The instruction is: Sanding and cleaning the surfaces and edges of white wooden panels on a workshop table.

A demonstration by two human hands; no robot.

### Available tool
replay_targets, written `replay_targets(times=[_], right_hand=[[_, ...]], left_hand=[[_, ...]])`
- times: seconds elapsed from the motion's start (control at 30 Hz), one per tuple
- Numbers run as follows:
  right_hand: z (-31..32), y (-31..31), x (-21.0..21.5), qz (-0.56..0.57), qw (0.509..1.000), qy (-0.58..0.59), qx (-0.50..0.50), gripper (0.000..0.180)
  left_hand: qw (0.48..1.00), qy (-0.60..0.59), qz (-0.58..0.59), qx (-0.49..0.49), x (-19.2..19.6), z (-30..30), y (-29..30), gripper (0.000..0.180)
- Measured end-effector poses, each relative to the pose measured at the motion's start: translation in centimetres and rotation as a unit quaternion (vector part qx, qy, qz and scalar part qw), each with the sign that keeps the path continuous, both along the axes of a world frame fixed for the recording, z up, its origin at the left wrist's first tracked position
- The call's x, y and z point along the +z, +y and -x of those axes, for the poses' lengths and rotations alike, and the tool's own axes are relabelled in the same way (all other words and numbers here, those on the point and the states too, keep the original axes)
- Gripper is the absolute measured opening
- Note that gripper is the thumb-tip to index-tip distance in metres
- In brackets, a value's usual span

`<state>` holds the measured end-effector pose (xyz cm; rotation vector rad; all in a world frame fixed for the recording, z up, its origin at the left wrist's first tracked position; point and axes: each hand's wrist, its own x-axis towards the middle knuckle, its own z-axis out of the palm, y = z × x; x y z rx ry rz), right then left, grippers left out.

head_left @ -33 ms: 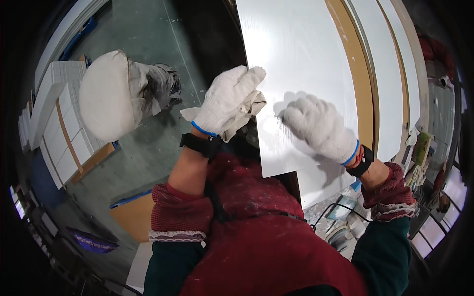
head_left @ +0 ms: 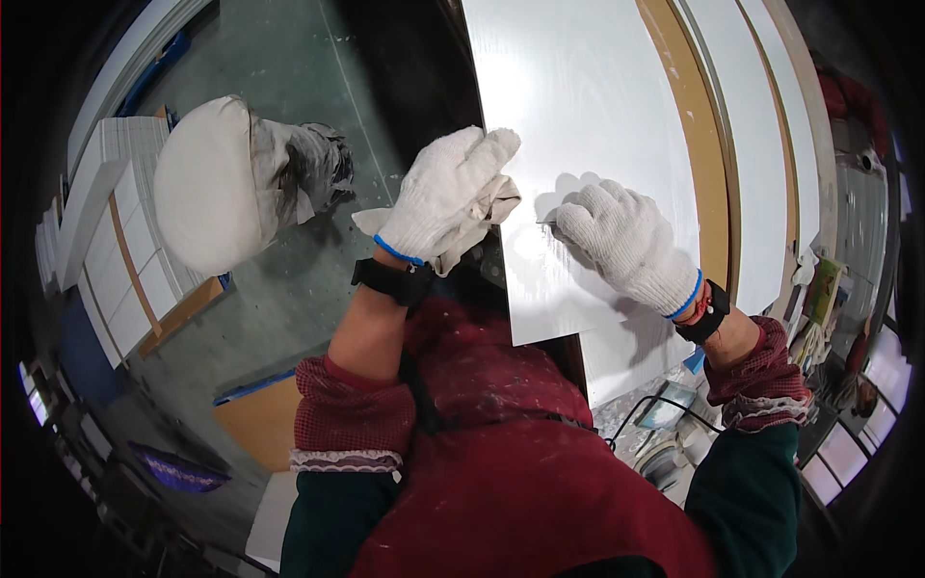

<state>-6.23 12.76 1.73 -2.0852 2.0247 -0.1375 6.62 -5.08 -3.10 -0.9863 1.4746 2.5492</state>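
White panel [head_left: 588, 125] lies flat in front of the person, glossy, its near edge just above the red apron [head_left: 520, 482], more white boards [head_left: 761, 144] stacked alongside on the right. Left hand [head_left: 448, 193], in a white knit glove, sits at the panel's left edge, fingers closed over a crumpled beige rag [head_left: 477, 231] pressed there. Right hand [head_left: 626, 246], gloved too, rests on the panel face, fingers curled around a small thin tool; only its tip [head_left: 544, 223] shows, so I cannot tell what kind it is.

Risks, as judged: the tip looks hard and the surface looks glossy, so a slip or too steep an angle could scratch the finish. The rag bunched at the edge could drag grit across the coat. The left hand sits just beside the tool tip; a skid leftward could jab the glove. The panel overhangs the dark support near the apron, so heavy pressure might tilt it. A white padded bundle [head_left: 207, 183] and stacked pale boards [head_left: 106, 241] stand on the floor [head_left: 289, 289] to the left, well apart.
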Motion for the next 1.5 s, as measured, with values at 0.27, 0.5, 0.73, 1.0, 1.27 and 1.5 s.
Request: replay_targets(times=[0.27,0.5,0.73,1.0,1.27,1.5], right_hand=[[0.0,-0.1,-0.3,0.013,1.0,-0.021,0.02,0.022],[-0.7,0.2,0.3,0.036,0.998,-0.047,0.018,0.019],[0.2,-1.0,-0.2,-0.021,0.999,0.034,-0.016,0.019],[0.6,-1.4,0.4,-0.047,0.998,0.032,-0.02,0.023],[0.4,-1.4,0.4,-0.036,0.998,0.042,-0.016,0.018],[0.0,-0.7,-0.4,0.036,0.999,0.029,0.025,0.015]], left_hand=[[0.996,0.0,0.093,-0.011,-1.2,0.1,0.0,0.049],[0.993,-0.016,0.113,-0.01,-2.1,0.4,-0.2,0.049],[0.985,-0.017,0.168,-0.024,-2.2,0.4,-0.4,0.051],[0.994,-0.036,0.101,-0.034,-1.3,0.2,-0.5,0.052],[0.988,-0.032,0.144,-0.037,-1.3,0.2,-0.6,0.051],[0.98,-0.01,0.194,-0.038,-2.9,0.4,-0.6,0.052]])
